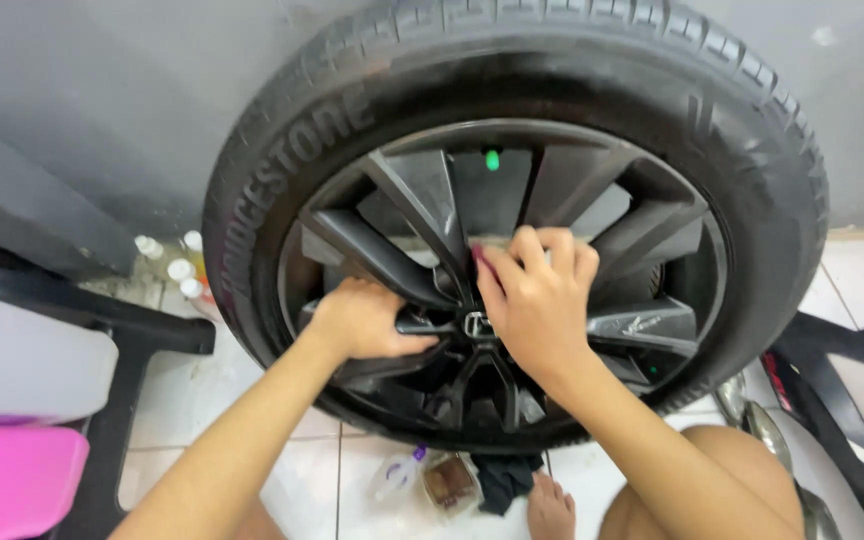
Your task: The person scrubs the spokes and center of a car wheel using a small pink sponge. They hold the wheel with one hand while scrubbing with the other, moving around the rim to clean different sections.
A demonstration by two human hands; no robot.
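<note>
Basically: white tiled floor (192,400), grey wall (102,90) behind. Wheel (512,270) stands upright on the tiles, leaning at the wall; black tyre (752,170) around dark multi-spoke rim (642,250), green valve cap (492,159) near rim top.

Left hand (362,320) sits left of the hub, fingers curled around a spoke, grip closed on it. Right hand (537,295) is over the hub area, fingers bent and pressed down on something small and pale at the spoke roots; can't tell what it is.

Around: small white-capped bottles (180,268) on the floor left of the tyre. Black frame (122,340) and pink seat (12,480) at far left. Clear plastic bottle (392,475), brownish packet (450,483) and dark cloth (507,478) lie just under the wheel, by a bare foot (550,508). Black panel parts (852,390) at right, beside the knee (732,470).
</note>
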